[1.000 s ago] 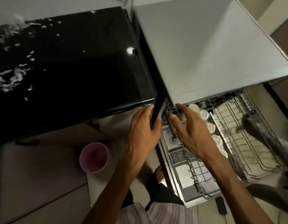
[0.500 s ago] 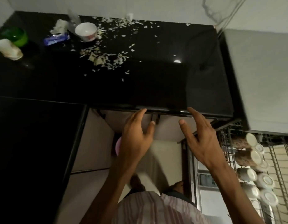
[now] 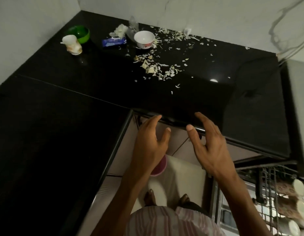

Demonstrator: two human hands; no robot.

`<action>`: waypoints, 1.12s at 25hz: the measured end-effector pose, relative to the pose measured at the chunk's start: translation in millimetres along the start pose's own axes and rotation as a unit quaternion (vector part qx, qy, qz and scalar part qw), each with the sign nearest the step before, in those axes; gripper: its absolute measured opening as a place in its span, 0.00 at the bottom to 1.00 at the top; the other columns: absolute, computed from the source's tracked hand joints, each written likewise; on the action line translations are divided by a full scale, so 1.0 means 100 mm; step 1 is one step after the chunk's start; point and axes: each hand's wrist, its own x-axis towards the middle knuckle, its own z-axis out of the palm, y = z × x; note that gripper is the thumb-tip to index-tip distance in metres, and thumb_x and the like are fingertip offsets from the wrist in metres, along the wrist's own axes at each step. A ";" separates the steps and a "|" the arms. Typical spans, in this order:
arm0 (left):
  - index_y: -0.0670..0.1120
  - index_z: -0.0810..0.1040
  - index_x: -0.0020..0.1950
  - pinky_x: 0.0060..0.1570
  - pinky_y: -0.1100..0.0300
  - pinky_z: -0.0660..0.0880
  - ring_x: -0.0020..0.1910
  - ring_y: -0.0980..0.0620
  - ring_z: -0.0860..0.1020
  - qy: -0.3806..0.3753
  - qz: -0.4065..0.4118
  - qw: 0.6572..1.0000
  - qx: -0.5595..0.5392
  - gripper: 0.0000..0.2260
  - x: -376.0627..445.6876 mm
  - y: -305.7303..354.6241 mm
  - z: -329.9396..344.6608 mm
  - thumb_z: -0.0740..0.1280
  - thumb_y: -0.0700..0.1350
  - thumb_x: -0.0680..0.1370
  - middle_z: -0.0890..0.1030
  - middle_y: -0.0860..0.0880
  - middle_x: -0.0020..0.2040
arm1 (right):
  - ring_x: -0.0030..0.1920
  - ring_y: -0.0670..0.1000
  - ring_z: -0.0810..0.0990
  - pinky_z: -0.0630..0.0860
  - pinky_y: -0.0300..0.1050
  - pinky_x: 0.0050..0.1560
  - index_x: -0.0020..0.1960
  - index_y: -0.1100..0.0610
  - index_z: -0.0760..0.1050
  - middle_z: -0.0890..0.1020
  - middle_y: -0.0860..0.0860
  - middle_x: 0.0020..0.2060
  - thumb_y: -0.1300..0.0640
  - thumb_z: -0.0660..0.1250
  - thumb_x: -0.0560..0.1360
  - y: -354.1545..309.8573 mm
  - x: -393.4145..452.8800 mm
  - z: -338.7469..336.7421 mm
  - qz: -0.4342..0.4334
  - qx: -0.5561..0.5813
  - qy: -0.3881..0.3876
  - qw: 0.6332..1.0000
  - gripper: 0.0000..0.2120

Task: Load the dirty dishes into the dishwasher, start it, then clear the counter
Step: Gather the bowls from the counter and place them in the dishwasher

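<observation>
Both hands hover just over the near edge of the black desk (image 3: 89, 126), holding nothing: the left hand (image 3: 150, 147) has a wide grip, fingers straight and thumb spread, and the right hand (image 3: 210, 147) is likewise wide, its fingers loosely spread and only slightly bent. The dishes left to load sit well beyond both grips, at the far left corner: a white bowl (image 3: 144, 39) straight ahead of the left hand, a white cup (image 3: 72, 44) further left, and a green bowl (image 3: 79, 34) touching or just behind that cup. A blue wrapper (image 3: 114, 42) lies between the cup and the white bowl, and pale scraps (image 3: 158, 68) are scattered between the bowl and the hands. The open dishwasher rack (image 3: 275, 193) is down to the right of the right hand, with cups (image 3: 299, 198) already lined up in it. The step in hand looks like a reach for the remaining dishes. To do it well, I would send the left hand to the cup and the right to the white bowl, lifting each clear of the scraps instead of dragging it through them. Take the bowl by its rim, and keep it level in case of dregs. The wrapper and scraps can wait until the rack is loaded
</observation>
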 end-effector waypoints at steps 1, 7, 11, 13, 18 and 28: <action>0.50 0.67 0.74 0.61 0.66 0.63 0.70 0.56 0.67 0.007 -0.005 1.000 -0.005 0.24 0.03 -0.01 -0.02 0.65 0.52 0.79 0.70 0.50 0.72 | 0.72 0.46 0.64 0.72 0.56 0.66 0.75 0.46 0.60 0.66 0.47 0.73 0.34 0.53 0.78 -0.04 0.05 0.03 -0.006 0.007 -0.011 1.000 0.30; 0.52 0.66 0.74 0.62 0.63 0.68 0.70 0.57 0.67 0.071 -0.044 0.996 -0.024 0.24 0.27 0.04 -0.13 0.65 0.53 0.79 0.69 0.51 0.72 | 0.73 0.47 0.62 0.70 0.59 0.68 0.75 0.43 0.58 0.64 0.46 0.74 0.31 0.52 0.76 -0.16 0.50 0.12 -0.048 0.029 -0.081 0.995 0.31; 0.52 0.67 0.73 0.49 0.78 0.62 0.64 0.66 0.63 0.117 -0.064 0.991 -0.022 0.23 0.37 0.12 -0.21 0.66 0.52 0.79 0.70 0.52 0.72 | 0.72 0.49 0.65 0.71 0.59 0.67 0.75 0.45 0.58 0.66 0.49 0.73 0.30 0.51 0.76 -0.26 0.85 0.09 -0.090 0.035 -0.127 0.987 0.33; 0.52 0.67 0.73 0.44 0.80 0.62 0.62 0.66 0.63 0.130 -0.083 0.988 -0.023 0.24 0.40 0.15 -0.19 0.66 0.52 0.79 0.70 0.52 0.71 | 0.71 0.50 0.67 0.72 0.59 0.65 0.75 0.47 0.59 0.68 0.49 0.72 0.29 0.50 0.75 -0.29 1.01 0.09 -0.116 0.037 -0.147 0.982 0.34; 0.51 0.69 0.72 0.50 0.73 0.64 0.64 0.60 0.69 0.175 -0.134 0.974 -0.054 0.23 0.49 0.14 -0.05 0.67 0.52 0.78 0.72 0.52 0.69 | 0.70 0.49 0.68 0.73 0.58 0.64 0.75 0.49 0.61 0.69 0.50 0.71 0.31 0.50 0.76 -0.23 1.23 0.18 -0.166 0.032 -0.173 0.970 0.33; 0.48 0.69 0.71 0.56 0.67 0.70 0.64 0.57 0.72 0.188 -0.163 0.965 -0.079 0.21 1.00 -0.24 -0.33 0.66 0.50 0.79 0.74 0.51 0.66 | 0.68 0.47 0.69 0.68 0.51 0.68 0.74 0.51 0.63 0.71 0.50 0.69 0.32 0.51 0.77 -0.41 1.70 0.75 -0.169 0.013 -0.200 0.965 0.33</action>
